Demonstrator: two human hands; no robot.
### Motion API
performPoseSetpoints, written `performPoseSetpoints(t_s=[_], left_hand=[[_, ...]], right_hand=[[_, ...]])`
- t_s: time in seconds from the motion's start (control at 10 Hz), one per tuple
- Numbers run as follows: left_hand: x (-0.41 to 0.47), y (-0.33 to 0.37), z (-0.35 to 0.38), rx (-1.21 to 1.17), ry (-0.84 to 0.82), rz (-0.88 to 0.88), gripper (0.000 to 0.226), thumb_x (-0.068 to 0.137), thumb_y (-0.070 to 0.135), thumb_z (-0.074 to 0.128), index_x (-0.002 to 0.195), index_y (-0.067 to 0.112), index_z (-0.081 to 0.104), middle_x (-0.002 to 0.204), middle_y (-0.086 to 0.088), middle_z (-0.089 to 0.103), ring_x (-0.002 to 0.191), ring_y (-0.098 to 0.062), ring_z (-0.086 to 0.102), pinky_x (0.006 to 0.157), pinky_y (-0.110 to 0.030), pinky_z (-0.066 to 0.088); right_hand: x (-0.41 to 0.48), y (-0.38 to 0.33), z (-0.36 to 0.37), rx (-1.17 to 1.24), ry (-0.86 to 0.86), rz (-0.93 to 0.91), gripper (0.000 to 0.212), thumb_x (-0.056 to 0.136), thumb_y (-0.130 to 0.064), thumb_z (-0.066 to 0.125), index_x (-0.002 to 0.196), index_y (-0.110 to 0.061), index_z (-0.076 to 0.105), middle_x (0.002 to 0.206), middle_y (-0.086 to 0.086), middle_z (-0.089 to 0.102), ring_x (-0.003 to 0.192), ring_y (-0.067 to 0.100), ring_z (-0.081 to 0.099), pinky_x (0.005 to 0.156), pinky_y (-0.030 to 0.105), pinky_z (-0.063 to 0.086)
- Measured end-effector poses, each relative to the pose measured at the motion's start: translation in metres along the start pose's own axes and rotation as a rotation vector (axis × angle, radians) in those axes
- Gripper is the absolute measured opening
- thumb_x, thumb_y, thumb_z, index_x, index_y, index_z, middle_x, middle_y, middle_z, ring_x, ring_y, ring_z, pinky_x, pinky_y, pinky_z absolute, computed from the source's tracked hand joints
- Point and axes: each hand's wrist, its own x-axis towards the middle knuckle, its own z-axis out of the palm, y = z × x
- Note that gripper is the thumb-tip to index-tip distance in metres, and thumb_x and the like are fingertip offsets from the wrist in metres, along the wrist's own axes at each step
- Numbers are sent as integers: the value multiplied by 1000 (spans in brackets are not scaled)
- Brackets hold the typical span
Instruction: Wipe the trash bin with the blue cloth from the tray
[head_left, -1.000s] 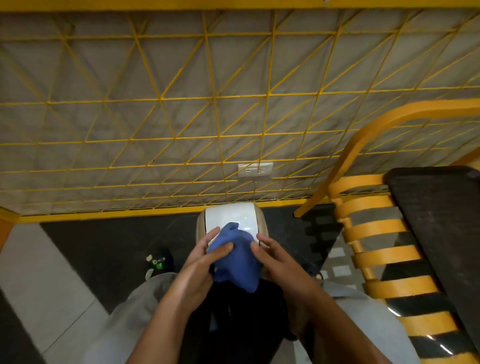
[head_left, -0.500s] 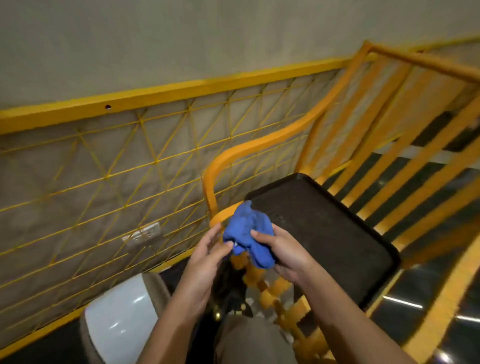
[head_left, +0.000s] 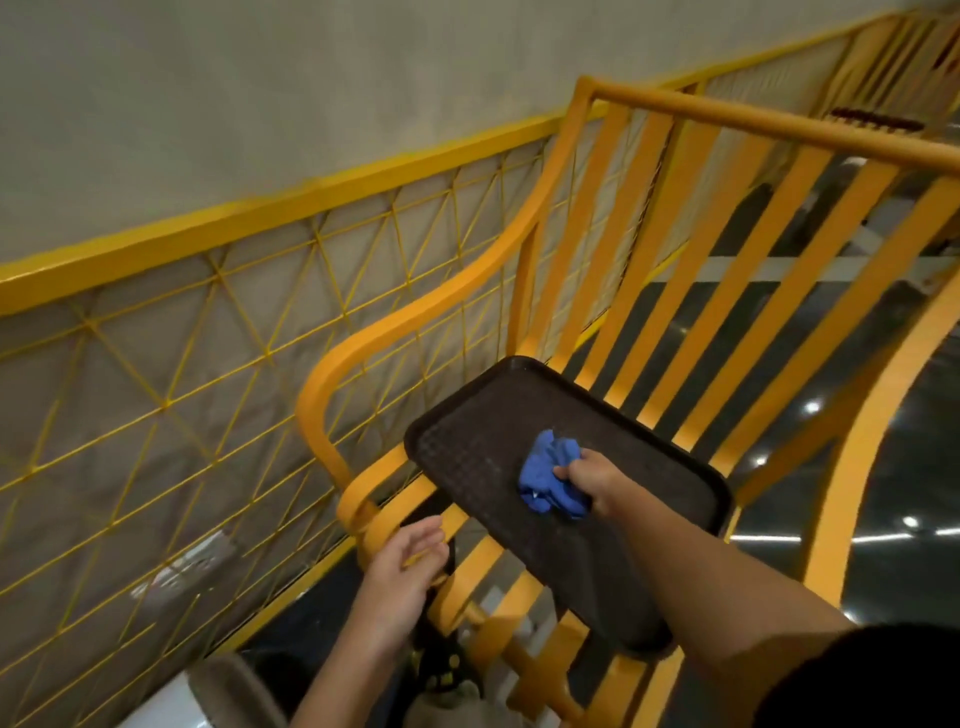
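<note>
A grey wall (head_left: 260, 104) runs behind the scene, edged by a yellow rail and faced below it with a yellow wire lattice (head_left: 171, 405). A blurred wall socket (head_left: 182, 566) sits low on the lattice. Against this stands an orange slatted bench (head_left: 670, 270) with a curved armrest (head_left: 415, 322). Glossy dark floor (head_left: 914, 467) shows through its slats.

A dark textured tray (head_left: 478, 421) lies on the bench seat, one corner towards the armrest. The blue cloth (head_left: 548, 475) is bunched up over the middle of the tray and seems to rest on its surface, though the contact itself is hard to make out. The right hand (head_left: 595, 483) grips the cloth from the near side, fingers curled around the bundle and thumb laid on top of it, the bare forearm reaching in from the lower right.

The left hand (head_left: 402, 566) hangs in front of the armrest's lower end, palm turned inward, fingers straight and loosely spread, holding nothing. Its fingertips lie close to the front seat slat.

The trash bin (head_left: 223, 696) shows only as a pale, blurred edge in the bottom left corner, well apart from the cloth and below the left forearm.
</note>
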Motion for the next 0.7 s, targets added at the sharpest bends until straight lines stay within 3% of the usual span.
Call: performPoseSetpoints(t_s=[0.1, 0.2, 0.4, 0.5, 0.7], left_hand=[[1, -7, -3, -1, 16, -38, 32, 93, 14, 51, 124, 21, 53, 117, 4, 55, 104, -10, 50, 89, -26, 37], [1, -10, -1, 5, -12, -65, 34, 93, 15, 51, 127, 21, 51, 118, 3, 54, 106, -11, 50, 93, -27, 38], [0, -2, 9, 31, -43, -1, 27, 93, 16, 51, 119, 26, 53, 115, 7, 55, 108, -9, 51, 94, -26, 39], [-3, 2, 11, 34, -38, 18, 26, 93, 20, 52, 115, 33, 53, 110, 14, 56, 105, -6, 53, 94, -28, 40], [-16, 15, 11, 37, -30, 60, 23, 93, 21, 52, 111, 35, 53, 114, 11, 57, 110, -8, 53, 93, -27, 39]], right_hand=[[6, 11, -1, -43, 45, 24, 37, 91, 3, 49, 128, 1, 45, 125, 22, 55, 96, 28, 55, 85, 36, 48], [9, 20, -2, -173, 128, 45, 38, 90, -8, 55, 127, 1, 48, 126, 21, 55, 111, 34, 56, 89, 37, 46], [7, 22, -8, -389, 270, 98, 60, 82, -33, 67, 130, -7, 43, 132, 18, 50, 119, 34, 51, 100, 44, 45], [-3, 14, -8, -385, 330, 88, 58, 84, -28, 61, 134, -10, 37, 139, 16, 38, 127, 35, 39, 106, 46, 38], [-23, -7, -6, -367, 342, -84, 61, 89, -20, 56, 142, -13, 28, 148, 15, 25, 135, 35, 27, 111, 47, 30]])
